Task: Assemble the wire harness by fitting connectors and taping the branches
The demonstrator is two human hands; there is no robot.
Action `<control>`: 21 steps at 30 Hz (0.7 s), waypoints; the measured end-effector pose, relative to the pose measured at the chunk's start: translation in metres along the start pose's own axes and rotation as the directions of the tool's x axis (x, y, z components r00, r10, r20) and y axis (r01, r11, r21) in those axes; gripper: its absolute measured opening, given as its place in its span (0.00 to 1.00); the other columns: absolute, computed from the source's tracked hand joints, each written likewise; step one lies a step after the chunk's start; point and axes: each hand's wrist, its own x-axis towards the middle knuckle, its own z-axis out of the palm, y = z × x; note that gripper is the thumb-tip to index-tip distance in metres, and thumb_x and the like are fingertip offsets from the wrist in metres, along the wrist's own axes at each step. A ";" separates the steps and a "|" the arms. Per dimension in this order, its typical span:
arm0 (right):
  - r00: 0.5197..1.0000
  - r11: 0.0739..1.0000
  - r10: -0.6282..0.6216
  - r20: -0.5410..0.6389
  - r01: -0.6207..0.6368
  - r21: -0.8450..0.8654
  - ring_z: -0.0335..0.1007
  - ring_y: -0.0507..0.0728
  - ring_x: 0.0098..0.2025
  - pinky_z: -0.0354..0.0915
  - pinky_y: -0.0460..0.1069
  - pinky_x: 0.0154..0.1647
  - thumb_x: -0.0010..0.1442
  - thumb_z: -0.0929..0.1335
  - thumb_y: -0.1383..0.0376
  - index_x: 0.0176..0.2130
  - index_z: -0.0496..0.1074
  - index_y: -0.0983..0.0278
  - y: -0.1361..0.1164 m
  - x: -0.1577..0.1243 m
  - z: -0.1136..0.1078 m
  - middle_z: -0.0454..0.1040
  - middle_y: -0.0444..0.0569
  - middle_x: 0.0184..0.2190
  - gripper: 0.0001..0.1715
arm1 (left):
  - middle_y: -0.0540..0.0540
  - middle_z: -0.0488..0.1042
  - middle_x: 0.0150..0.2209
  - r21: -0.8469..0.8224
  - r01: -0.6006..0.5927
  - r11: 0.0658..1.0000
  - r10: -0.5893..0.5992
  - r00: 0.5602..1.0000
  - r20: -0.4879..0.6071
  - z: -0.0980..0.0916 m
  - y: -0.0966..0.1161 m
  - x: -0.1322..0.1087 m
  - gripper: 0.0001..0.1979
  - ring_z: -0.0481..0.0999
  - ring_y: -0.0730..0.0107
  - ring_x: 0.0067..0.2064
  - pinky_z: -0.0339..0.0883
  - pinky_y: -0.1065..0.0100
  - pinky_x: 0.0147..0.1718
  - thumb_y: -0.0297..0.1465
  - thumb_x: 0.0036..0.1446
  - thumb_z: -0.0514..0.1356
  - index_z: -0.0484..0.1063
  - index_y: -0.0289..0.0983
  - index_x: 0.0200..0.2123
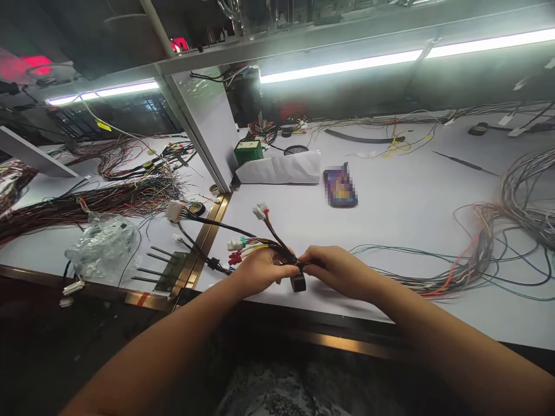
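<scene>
Near the front edge of the table, my left hand (262,268) is closed around a wire harness (277,247), its thumb pressed along the bundle. Fingers of my right hand (336,267) pinch a dark part of the same bundle, almost touching the left thumb. Just below the fingertips hangs a black blocky piece (298,283); I cannot tell whether it is a tape roll seen edge-on. Branches end in a white connector (261,210), a white-green connector (236,244) and a red connector (235,258). A larger white connector (174,211) lies left, on a black-sleeved branch.
Loose wires (481,254) spread at the right. Behind are a blurred phone-like object (340,186), a white folded sheet (280,169), a green box (248,152) and a thin tool (466,163). Leftward lie a pin fixture (171,271), a plastic bag (104,245) and wire bundles (87,202).
</scene>
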 end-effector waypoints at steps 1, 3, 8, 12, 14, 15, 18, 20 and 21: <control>1.000 1.000 -0.012 -0.010 0.012 0.010 0.70 0.53 0.36 0.62 0.49 0.38 0.61 0.63 0.62 0.39 0.72 0.60 0.002 0.001 0.002 0.76 0.44 0.36 0.09 | 0.50 0.71 0.28 -0.076 0.009 0.997 -0.005 0.999 0.044 -0.001 -0.001 0.001 0.15 0.67 0.75 0.26 0.58 0.74 0.23 0.37 0.50 0.62 0.72 0.36 0.40; 0.999 0.999 -0.042 -0.010 0.042 0.026 0.70 0.52 0.36 0.63 0.48 0.39 0.61 0.63 0.61 0.39 0.72 0.60 0.008 0.002 0.005 0.76 0.43 0.36 0.09 | 0.51 0.68 0.26 -0.191 0.030 0.981 -0.007 0.993 0.120 -0.003 -0.005 0.002 0.15 0.65 0.77 0.25 0.56 0.75 0.21 0.35 0.49 0.63 0.72 0.34 0.40; 0.973 0.947 -0.228 -0.046 0.210 -0.242 0.69 0.55 0.41 0.63 0.51 0.42 0.64 0.60 0.64 0.48 0.69 0.60 0.018 0.002 0.014 0.75 0.47 0.42 0.14 | 0.53 0.64 0.21 -0.341 0.081 0.937 -0.025 0.986 0.167 -0.008 -0.008 0.007 0.12 0.61 0.79 0.22 0.50 0.76 0.20 0.31 0.47 0.64 0.72 0.33 0.36; 0.905 0.758 -0.424 0.045 0.381 -0.529 0.67 0.58 0.43 0.61 0.55 0.45 0.63 0.57 0.69 0.52 0.68 0.55 0.010 -0.003 0.015 0.72 0.51 0.46 0.21 | 0.53 0.62 0.19 -0.347 0.077 0.935 -0.015 0.984 0.178 -0.009 -0.006 0.009 0.09 0.59 0.79 0.22 0.48 0.74 0.20 0.31 0.48 0.63 0.72 0.31 0.32; 0.922 0.815 -0.386 0.007 0.345 -0.465 0.68 0.56 0.40 0.62 0.53 0.42 0.61 0.57 0.70 0.49 0.70 0.56 0.007 -0.004 0.014 0.74 0.50 0.44 0.21 | 0.52 0.63 0.20 -0.302 0.063 0.951 -0.011 0.985 0.170 -0.008 -0.006 0.007 0.11 0.60 0.78 0.23 0.50 0.74 0.21 0.33 0.49 0.62 0.72 0.31 0.33; 0.944 0.887 -0.320 -0.074 0.272 -0.374 0.69 0.55 0.38 0.63 0.51 0.40 0.61 0.58 0.70 0.48 0.70 0.57 0.007 -0.003 0.013 0.75 0.49 0.42 0.20 | 0.51 0.64 0.22 -0.249 0.053 0.967 -0.011 0.986 0.165 -0.008 -0.006 0.005 0.12 0.62 0.77 0.23 0.52 0.74 0.22 0.34 0.50 0.61 0.72 0.32 0.36; 0.978 0.992 0.069 -0.196 -0.047 0.114 0.70 0.53 0.32 0.64 0.48 0.33 0.59 0.61 0.66 0.43 0.70 0.61 0.014 0.006 0.012 0.75 0.46 0.33 0.14 | 0.49 0.69 0.28 0.082 -0.040 0.996 0.033 0.995 0.096 -0.003 -0.004 -0.003 0.15 0.68 0.70 0.30 0.61 0.70 0.29 0.34 0.52 0.60 0.71 0.34 0.42; 0.965 0.905 0.262 0.007 -0.248 0.347 0.67 0.52 0.26 0.62 0.46 0.27 0.57 0.64 0.59 0.38 0.71 0.62 0.021 0.018 0.014 0.74 0.45 0.27 0.12 | 0.46 0.72 0.34 0.332 -0.155 0.930 0.148 0.988 0.047 0.001 -0.001 -0.008 0.14 0.72 0.64 0.37 0.64 0.65 0.38 0.32 0.52 0.59 0.71 0.37 0.43; 0.945 0.864 0.290 0.154 -0.328 0.383 0.65 0.51 0.25 0.61 0.46 0.25 0.55 0.66 0.57 0.35 0.72 0.62 0.024 0.024 0.015 0.72 0.44 0.24 0.12 | 0.45 0.73 0.38 0.413 -0.225 0.883 0.225 0.973 0.048 0.003 0.001 -0.010 0.14 0.72 0.62 0.41 0.64 0.64 0.42 0.31 0.52 0.59 0.71 0.38 0.44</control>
